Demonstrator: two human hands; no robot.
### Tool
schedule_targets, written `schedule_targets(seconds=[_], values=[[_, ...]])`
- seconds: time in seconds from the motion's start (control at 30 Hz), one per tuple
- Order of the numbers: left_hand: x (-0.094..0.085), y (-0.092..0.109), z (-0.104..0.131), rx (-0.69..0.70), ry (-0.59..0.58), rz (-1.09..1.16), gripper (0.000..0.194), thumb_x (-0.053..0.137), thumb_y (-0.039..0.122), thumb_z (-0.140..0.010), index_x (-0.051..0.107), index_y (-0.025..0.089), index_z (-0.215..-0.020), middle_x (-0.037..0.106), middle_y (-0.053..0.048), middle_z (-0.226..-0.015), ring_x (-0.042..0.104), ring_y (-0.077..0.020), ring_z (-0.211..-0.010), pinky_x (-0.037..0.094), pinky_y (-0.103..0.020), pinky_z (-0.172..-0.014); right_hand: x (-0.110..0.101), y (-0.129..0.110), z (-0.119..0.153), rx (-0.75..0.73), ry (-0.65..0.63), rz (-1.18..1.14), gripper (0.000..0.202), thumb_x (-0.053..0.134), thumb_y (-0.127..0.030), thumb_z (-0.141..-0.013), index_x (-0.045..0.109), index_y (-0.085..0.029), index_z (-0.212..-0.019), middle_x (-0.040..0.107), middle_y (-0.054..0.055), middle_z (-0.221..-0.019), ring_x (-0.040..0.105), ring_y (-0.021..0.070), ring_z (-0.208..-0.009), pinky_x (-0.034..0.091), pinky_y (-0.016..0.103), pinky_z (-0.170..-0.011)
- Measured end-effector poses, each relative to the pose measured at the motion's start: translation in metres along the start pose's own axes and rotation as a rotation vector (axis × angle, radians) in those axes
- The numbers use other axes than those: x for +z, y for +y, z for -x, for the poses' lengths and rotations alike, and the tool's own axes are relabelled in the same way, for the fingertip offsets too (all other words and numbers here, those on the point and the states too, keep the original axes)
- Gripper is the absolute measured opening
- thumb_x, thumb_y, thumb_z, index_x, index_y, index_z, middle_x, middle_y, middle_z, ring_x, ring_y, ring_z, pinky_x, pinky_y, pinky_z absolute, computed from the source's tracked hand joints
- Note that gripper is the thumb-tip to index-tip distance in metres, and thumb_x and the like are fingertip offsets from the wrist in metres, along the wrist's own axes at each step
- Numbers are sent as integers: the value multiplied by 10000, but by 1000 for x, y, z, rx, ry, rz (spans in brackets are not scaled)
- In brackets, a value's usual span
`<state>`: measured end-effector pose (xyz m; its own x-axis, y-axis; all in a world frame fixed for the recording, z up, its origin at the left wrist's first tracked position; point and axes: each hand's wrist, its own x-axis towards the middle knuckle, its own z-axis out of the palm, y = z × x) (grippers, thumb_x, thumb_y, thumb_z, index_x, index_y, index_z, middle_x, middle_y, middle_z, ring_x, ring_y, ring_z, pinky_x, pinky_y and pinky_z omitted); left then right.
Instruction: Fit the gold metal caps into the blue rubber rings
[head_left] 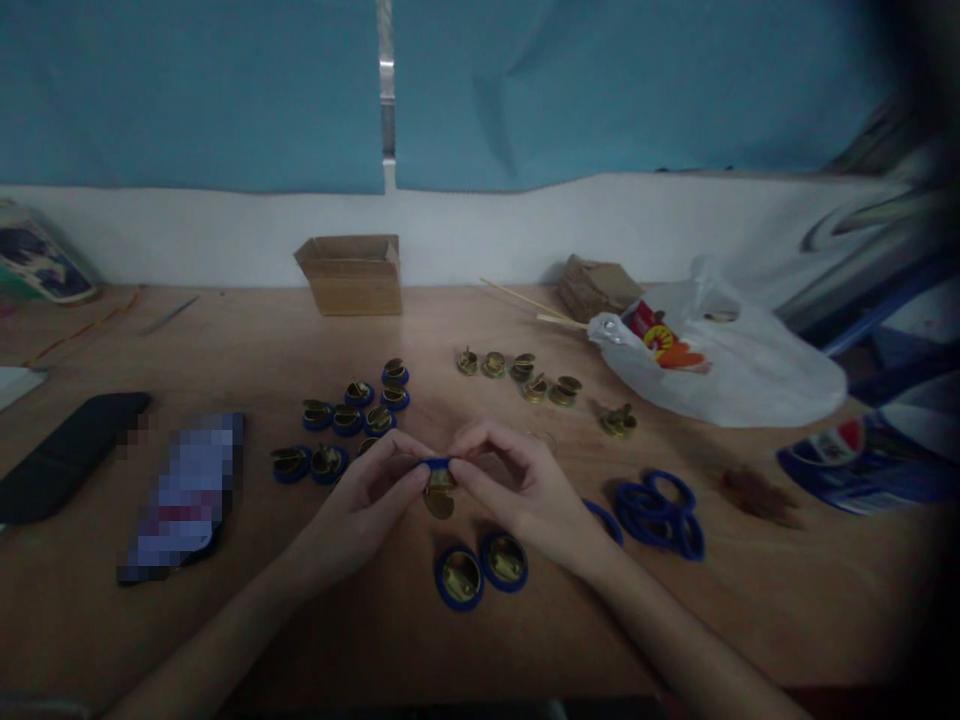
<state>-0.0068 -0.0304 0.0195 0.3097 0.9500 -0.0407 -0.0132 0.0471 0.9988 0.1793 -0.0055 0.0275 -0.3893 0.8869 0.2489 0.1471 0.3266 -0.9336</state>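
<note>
My left hand (379,492) and my right hand (517,488) meet over the middle of the table. Thumbs and fingertips of both pinch the blue rim of one round brass clip piece (439,502), whose brass part hangs below the rim. Just nearer to me lie two blue-rimmed brass pieces (459,577), side by side. Beyond my left hand is a group of several blue-rimmed brass clip pieces (347,418), partly hidden by my fingers. Several brass pieces without blue rims (535,387) lie farther back. A pile of loose blue rings (652,515) rests right of my right wrist.
At the back stand an open cardboard box (356,280) and a brown paper packet (596,288). A white plastic bag (772,350) and a blue Pepsi-marked package (877,455) lie right. On the left are a black flat object (71,455) and a phone-like object with blurred screen (187,500).
</note>
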Motion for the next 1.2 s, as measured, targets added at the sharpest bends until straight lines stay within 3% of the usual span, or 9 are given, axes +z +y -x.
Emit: schedule_targets(seconds=[0.5, 1.2], values=[[0, -4, -2, 80, 45, 102, 49, 666, 243, -829, 647, 199, -840, 673, -23, -925, 620, -199, -1000, 448, -325, -906, -1, -2, 2, -122, -90, 20, 42, 590, -166, -859, 597, -206, -869, 596, 43, -935, 583, 184, -915, 467, 361, -833], [0, -8, -1, 160, 4, 181, 67, 661, 168, -825, 686, 226, -848, 664, -3, -884, 627, -149, -924, 469, -269, -844, -3, -1, 3, -148, -147, -79, 57, 617, -138, -856, 587, -186, -850, 571, 63, -1006, 585, 186, -995, 454, 376, -897]])
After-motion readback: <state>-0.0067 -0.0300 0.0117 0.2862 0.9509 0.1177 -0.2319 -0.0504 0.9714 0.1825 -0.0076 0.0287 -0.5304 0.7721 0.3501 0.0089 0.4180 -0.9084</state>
